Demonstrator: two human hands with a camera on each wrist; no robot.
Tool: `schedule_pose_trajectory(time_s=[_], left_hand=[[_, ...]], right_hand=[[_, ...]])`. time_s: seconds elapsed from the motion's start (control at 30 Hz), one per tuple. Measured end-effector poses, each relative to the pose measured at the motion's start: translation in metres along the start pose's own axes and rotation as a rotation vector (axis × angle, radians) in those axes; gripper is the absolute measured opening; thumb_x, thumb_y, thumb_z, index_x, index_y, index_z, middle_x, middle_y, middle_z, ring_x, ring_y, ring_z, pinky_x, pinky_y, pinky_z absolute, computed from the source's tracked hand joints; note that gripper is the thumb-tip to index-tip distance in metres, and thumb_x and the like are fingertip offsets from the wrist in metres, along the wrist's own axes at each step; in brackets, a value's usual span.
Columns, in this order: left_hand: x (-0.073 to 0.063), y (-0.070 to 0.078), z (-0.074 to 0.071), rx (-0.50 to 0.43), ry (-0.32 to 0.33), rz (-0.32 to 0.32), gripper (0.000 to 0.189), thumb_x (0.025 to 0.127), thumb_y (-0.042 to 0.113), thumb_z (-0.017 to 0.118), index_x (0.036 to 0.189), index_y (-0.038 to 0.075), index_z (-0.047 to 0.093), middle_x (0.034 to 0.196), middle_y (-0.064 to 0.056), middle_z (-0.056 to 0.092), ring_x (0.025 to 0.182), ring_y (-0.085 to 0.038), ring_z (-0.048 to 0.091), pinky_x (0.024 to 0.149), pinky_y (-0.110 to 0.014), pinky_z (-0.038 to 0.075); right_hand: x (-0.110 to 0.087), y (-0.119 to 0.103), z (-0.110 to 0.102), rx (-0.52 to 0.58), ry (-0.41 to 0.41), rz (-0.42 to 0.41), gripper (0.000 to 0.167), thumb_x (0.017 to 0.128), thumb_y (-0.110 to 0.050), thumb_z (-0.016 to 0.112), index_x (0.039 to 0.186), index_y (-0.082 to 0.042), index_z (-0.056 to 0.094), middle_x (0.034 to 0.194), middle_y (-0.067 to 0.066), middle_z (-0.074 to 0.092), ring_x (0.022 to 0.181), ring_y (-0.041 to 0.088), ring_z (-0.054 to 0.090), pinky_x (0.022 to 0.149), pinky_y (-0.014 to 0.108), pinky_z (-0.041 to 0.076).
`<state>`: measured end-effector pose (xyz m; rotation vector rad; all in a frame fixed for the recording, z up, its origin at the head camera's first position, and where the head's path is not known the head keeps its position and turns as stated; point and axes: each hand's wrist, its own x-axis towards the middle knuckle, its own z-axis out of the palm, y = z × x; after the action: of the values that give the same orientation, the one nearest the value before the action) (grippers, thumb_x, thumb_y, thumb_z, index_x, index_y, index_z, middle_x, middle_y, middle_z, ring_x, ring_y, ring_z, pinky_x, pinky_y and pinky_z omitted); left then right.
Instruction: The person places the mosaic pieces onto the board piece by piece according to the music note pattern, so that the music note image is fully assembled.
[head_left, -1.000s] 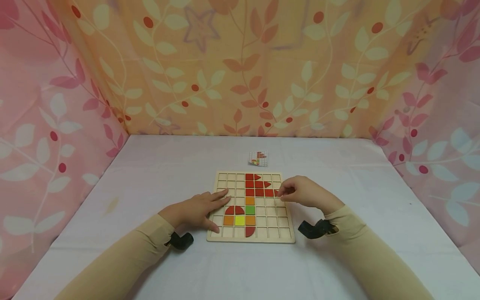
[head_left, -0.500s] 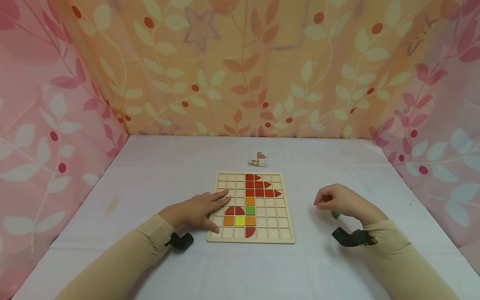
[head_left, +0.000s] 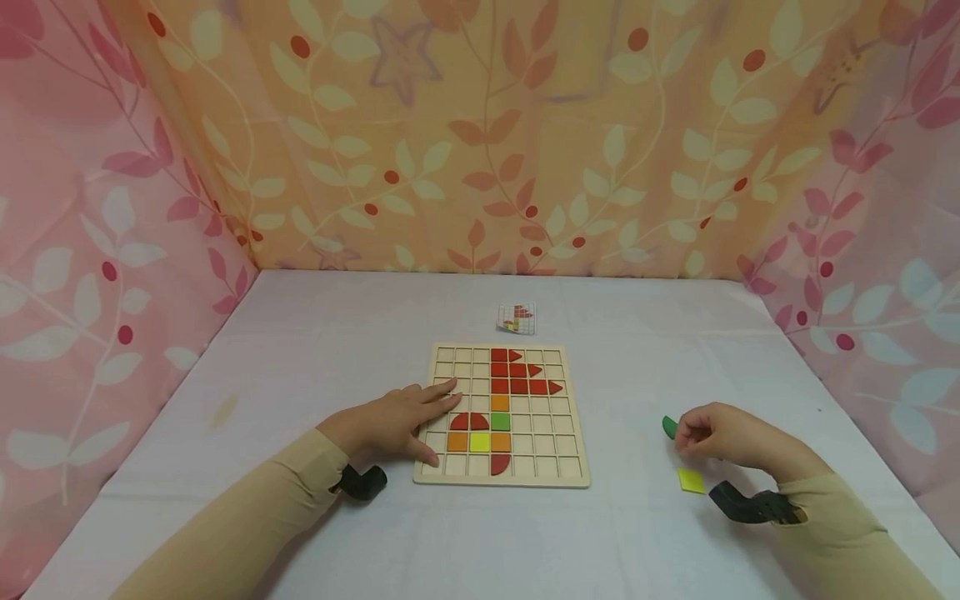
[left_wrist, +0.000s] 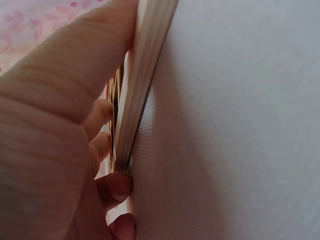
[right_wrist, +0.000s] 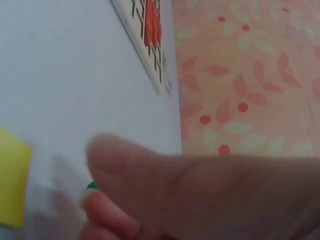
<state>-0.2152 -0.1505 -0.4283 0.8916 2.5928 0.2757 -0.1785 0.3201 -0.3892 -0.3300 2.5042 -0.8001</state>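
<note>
My left hand lies with fingers spread on the left side of a wooden grid board. In the left wrist view, its thumb rests along the board's edge. Red, orange, green and yellow tiles fill some cells, with three red rows ending in points at the top. Right of the board, my right hand hovers low over the table, fingers loosely bent and nothing visible in them. Its fingertips are beside a green rounded tile, partly covered in the right wrist view. A yellow square tile lies just below that hand.
A small printed card with a coloured grid pattern lies behind the board. White cloth covers the table. Floral curtains stand at the back and both sides.
My right hand has left the board's right edge, where a red triangle now shows fully, and moved right and nearer. The green and yellow tiles have come into view. My left hand stays put.
</note>
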Motion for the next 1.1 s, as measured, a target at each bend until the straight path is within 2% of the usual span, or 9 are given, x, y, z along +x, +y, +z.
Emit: schedule_pose_trajectory(time_s=[0.27,0.6,0.77,0.97,1.1], left_hand=[[0.001,-0.001,0.002,-0.001,-0.010,-0.010,0.100,0.060,0.076,0.055,0.144,0.039,0.015,0.152,0.019,-0.001,0.134,-0.027,0.021,0.103,-0.049,0.025],[0.001,-0.003,0.003,0.006,-0.006,-0.011,0.101,0.059,0.077,0.054,0.144,0.041,0.013,0.152,0.019,-0.002,0.134,-0.026,0.021,0.102,-0.049,0.025],[0.001,-0.003,0.002,-0.004,-0.008,-0.012,0.100,0.060,0.077,0.054,0.144,0.040,0.014,0.152,0.019,-0.002,0.136,-0.029,0.018,0.104,-0.051,0.023],[0.000,-0.002,0.002,0.003,0.002,0.016,0.099,0.062,0.076,0.053,0.145,0.038,0.015,0.152,0.018,-0.002,0.134,-0.027,0.021,0.103,-0.048,0.024],[0.000,-0.002,0.001,0.005,0.000,0.017,0.099,0.062,0.076,0.054,0.145,0.038,0.015,0.152,0.019,-0.002,0.133,-0.025,0.023,0.103,-0.047,0.026]], right_hand=[[-0.010,0.014,0.008,0.044,-0.079,-0.084,0.023,0.068,-0.007,0.074,0.083,-0.006,0.058,0.064,0.000,0.045,0.058,0.010,0.043,0.050,0.022,0.033],[-0.010,0.011,0.017,-0.062,-0.045,-0.055,0.028,0.063,-0.006,0.077,0.075,-0.009,0.052,0.062,-0.003,0.043,0.058,0.011,0.042,0.051,0.022,0.032],[-0.009,0.007,0.015,-0.051,-0.061,-0.053,0.025,0.064,-0.005,0.075,0.073,-0.009,0.052,0.061,-0.003,0.044,0.057,0.011,0.043,0.051,0.023,0.033],[-0.006,0.005,0.009,-0.005,-0.094,-0.111,0.020,0.069,-0.008,0.074,0.070,-0.007,0.054,0.059,-0.005,0.043,0.054,0.007,0.042,0.049,0.022,0.034],[-0.001,-0.002,0.008,-0.011,-0.064,-0.137,0.020,0.071,-0.012,0.075,0.070,-0.008,0.055,0.059,-0.006,0.042,0.054,0.006,0.041,0.049,0.021,0.032]])
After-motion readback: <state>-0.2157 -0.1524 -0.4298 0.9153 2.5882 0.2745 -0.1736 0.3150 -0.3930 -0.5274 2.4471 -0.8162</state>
